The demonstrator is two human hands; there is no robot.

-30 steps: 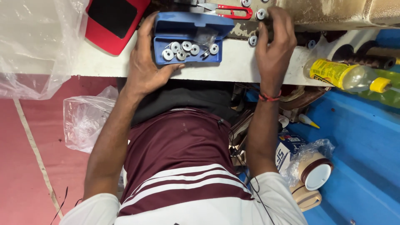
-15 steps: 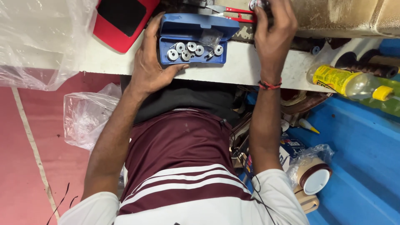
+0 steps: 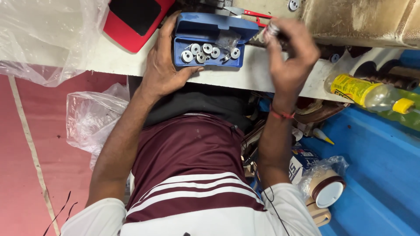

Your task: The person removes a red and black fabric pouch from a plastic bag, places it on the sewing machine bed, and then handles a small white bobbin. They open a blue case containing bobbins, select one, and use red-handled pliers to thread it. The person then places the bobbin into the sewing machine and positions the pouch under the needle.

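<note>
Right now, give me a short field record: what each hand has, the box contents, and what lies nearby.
left hand: grips the left side of the open blue box
right hand: pinches a small metal bobbin at the fingertips, above the table edge
box contents: several round metal bobbins and a scrap of clear plastic
table: white, box resting on it
behind box: red-handled scissors
far left: red case
right: yellow-capped bottle lying on its side

Left hand [image 3: 164, 70] reaches forward, palm down, fingers spread and curled in a loose cupping grip, forearm straight. Right hand [image 3: 291, 57] raised, blurred, fingertips [image 3: 273, 30] pinched together, wrist bent, forearm near upright.
</note>
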